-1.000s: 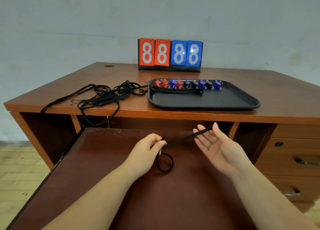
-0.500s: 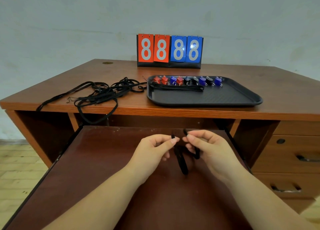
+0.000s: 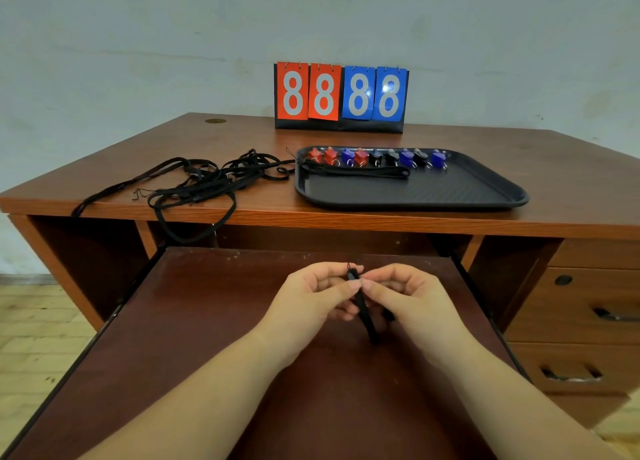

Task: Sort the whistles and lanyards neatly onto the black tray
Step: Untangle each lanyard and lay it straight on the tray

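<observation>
Pinching flat woven black lanyard [image 3: 364, 307], both hands [image 3: 311, 297] [image 3: 412, 297]

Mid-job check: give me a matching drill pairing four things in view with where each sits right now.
Things:
1. folded lanyard
2. tangled lanyards
3. whistles
4. scoreboard

Places:
A. in a row along the far edge of the black tray
B. upright at the back of the desk, behind the tray
C. pinched between both hands, left hand and right hand, over the pull-out shelf
D. loose on the desk, left of the tray

Pairs: 1-C, 2-D, 3-A, 4-B
</observation>
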Demonstrator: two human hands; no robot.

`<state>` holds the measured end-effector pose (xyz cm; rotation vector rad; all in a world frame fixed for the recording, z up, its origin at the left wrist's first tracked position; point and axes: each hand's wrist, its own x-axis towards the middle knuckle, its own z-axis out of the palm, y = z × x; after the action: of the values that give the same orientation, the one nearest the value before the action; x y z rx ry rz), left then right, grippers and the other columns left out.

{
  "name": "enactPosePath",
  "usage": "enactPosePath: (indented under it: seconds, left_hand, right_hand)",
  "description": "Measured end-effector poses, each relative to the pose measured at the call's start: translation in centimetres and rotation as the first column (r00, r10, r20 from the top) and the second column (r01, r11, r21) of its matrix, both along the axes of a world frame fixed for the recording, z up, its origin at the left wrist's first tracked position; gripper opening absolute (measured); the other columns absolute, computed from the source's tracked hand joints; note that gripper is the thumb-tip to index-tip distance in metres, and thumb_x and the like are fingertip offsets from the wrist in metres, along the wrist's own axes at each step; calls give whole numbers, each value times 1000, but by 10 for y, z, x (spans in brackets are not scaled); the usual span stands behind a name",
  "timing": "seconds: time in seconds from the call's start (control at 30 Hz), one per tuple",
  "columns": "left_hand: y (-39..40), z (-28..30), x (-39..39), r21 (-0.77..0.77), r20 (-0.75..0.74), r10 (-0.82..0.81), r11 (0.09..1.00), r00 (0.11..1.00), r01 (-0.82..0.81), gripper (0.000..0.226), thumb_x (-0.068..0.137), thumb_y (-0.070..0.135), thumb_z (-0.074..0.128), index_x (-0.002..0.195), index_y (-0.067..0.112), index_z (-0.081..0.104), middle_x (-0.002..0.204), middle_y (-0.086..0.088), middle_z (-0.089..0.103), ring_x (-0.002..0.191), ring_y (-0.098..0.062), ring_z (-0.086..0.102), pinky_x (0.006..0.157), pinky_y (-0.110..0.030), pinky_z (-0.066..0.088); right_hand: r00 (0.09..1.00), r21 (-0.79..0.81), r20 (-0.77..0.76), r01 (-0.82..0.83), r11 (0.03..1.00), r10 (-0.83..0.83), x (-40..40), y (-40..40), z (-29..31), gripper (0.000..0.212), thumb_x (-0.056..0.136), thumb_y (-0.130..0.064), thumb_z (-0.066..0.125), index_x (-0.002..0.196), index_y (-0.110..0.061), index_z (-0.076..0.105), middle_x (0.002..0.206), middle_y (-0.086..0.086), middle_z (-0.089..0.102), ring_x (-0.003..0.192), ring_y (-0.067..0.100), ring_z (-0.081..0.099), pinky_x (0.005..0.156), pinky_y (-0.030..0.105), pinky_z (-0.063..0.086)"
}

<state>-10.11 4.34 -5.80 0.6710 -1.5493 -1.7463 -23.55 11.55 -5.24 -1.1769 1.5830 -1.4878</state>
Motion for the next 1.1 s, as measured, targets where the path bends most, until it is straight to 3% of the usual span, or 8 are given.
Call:
enactPosePath:
  seconds: [0.17,0.3,0.4,0.5,0.7,0.97,1.1]
  left_hand:
    - [-1,1,1,5,-1,22,1000,1000,-22,12,86,2,60,97,4,64,71,-7,68,56,-10,62,55,-20,52]
    - [-4,0,1,21,-5,64,998,998,-64,6,84,2,62,87,7,64,63,-5,67,55,-14,63,52,-20,50]
    - [-6,-1,1,32,-6,108,994,994,-107,5,83,3,64,84,8,63,63,-3,64,55,-8,61,53,-19,51]
    - [-9,1,1,57,-14,150,987,989,-149,8,83,4,64,81,11,62,62,1,64,55,-6,61,54,-19,52]
    - [-23,9,12,224,-114,286,940,951,-256,7,85,8,62,79,12,61,61,1,63,54,-6,61,55,-18,53]
    - [-42,9,28,319,-157,407,883,900,-344,9,86,8,61,79,13,60,62,2,62,57,-5,63,55,-17,54]
    - [-44,8,28,304,-140,426,878,894,-370,11,87,7,60,78,12,59,66,0,61,58,-6,63,55,-17,53]
  right_hand:
    - [999,3,18,-41,999,41,0,-1,0,6,84,-10,65,87,-12,71,81,14,73,76,22,69,71,23,55]
    - [982,-15,87,-167,986,167,2,0,0,17,82,-1,65,97,-8,64,79,8,72,74,19,69,76,26,56]
    - [977,-17,89,-191,981,191,2,1,1,24,83,6,61,100,-11,61,73,1,71,63,14,66,67,23,55]
    - [988,-8,32,-151,989,151,-1,-1,2,21,87,-3,60,100,-18,65,60,-4,67,60,8,60,62,16,50]
    - [996,28,-73,-59,998,60,-22,-1,3,19,88,-14,61,90,-28,73,68,-3,71,49,4,47,58,19,46]
    - [997,8,66,34,999,-35,-42,-1,8,14,85,-10,64,82,-18,74,62,-1,66,45,2,45,48,14,42]
    - [993,37,68,99,994,-102,-47,-2,7,10,82,-12,68,76,-17,73,61,-3,65,48,4,50,54,19,45]
